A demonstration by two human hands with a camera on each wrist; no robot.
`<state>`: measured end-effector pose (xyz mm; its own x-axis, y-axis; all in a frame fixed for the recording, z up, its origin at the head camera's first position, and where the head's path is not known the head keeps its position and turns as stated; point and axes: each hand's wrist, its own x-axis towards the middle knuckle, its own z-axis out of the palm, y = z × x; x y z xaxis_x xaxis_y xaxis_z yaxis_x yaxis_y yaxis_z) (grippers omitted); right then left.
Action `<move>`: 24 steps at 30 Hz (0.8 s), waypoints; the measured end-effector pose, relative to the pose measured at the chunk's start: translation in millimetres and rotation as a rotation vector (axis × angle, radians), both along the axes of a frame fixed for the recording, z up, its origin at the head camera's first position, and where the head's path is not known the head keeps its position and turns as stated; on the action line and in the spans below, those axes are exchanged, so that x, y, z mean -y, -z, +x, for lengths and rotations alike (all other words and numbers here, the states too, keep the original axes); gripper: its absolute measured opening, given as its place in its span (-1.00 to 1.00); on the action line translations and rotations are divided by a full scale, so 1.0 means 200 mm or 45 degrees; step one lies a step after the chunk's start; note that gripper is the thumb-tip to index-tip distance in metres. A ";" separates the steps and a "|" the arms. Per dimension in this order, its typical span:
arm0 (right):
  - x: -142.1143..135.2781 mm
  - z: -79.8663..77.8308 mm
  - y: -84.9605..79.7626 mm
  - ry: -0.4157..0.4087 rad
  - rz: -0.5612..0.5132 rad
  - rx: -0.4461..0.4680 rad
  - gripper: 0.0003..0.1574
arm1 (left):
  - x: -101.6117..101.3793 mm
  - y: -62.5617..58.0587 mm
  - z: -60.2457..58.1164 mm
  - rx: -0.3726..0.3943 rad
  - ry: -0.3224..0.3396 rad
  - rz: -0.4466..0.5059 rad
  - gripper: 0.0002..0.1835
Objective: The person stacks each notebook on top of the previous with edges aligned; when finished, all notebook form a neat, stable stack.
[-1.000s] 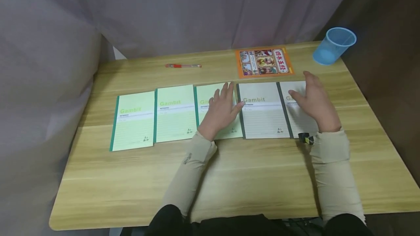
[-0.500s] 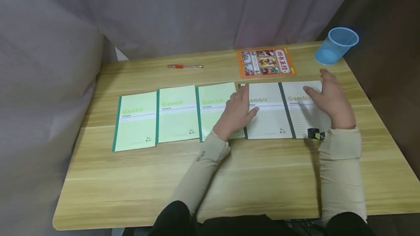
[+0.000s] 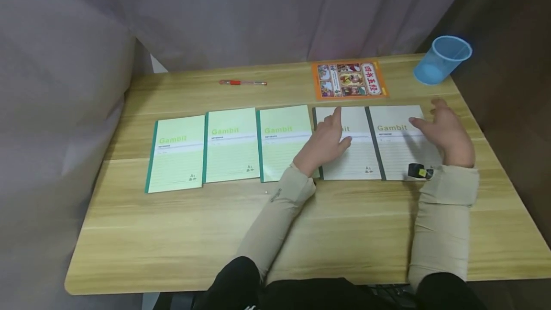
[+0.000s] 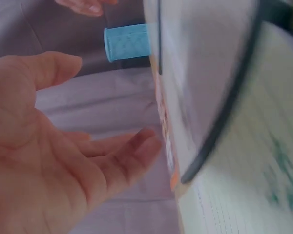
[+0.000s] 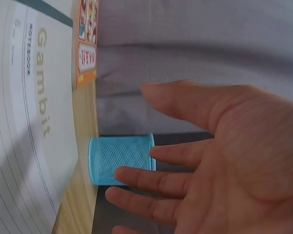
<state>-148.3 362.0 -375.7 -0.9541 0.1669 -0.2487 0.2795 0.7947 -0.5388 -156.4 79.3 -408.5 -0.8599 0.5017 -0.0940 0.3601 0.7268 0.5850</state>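
Note:
Five notebooks would exceed three, so several "Gambit" notebooks lie in a row: three with green spines, the third a green notebook (image 3: 281, 142), and two with dark grey spines. My left hand (image 3: 325, 145) hovers over the nearer grey-spined notebook (image 3: 350, 161), thumb spread from the fingers, holding nothing. My right hand (image 3: 449, 135) is at the right edge of the last grey-spined notebook (image 3: 400, 152). In the right wrist view its thumb and fingers (image 5: 151, 207) are spread, with nothing between them.
Behind the row lie a red pen (image 3: 243, 83) and an orange picture booklet (image 3: 350, 80). A blue mesh pen holder (image 3: 441, 61) stands at the back right corner. A grey curtain (image 3: 224, 13) hangs along the wooden table's (image 3: 172, 243) back edge.
My left hand has moved right, from over the third green notebook to the first grey-spined one. My right hand has shifted right, toward the last notebook's outer edge.

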 end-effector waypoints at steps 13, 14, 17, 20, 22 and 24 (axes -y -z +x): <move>-0.09 0.02 0.02 -0.025 0.058 0.097 0.05 | -0.11 -0.01 -0.05 0.137 -0.036 0.069 -0.16; -0.10 0.03 0.02 -0.034 0.058 0.111 0.06 | -0.12 0.00 -0.05 0.152 -0.042 0.078 -0.16; -0.12 0.03 0.04 -0.044 0.036 0.161 0.09 | -0.16 0.01 -0.04 0.155 -0.052 0.068 -0.16; -0.14 0.03 0.04 -0.037 -0.003 0.208 0.09 | -0.20 0.01 -0.03 0.118 -0.044 0.022 -0.19; -0.14 0.03 0.04 -0.012 -0.031 0.232 0.09 | -0.23 0.02 -0.02 0.089 -0.025 0.000 -0.22; -0.13 0.03 0.04 -0.009 -0.040 0.243 0.07 | -0.26 0.02 -0.01 0.096 -0.007 0.004 -0.23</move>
<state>-142.9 388.5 -384.6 -0.8902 0.1498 -0.4302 0.3734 0.7808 -0.5009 -157.4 131.7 -412.9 -0.8532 0.4975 -0.1568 0.3113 0.7267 0.6124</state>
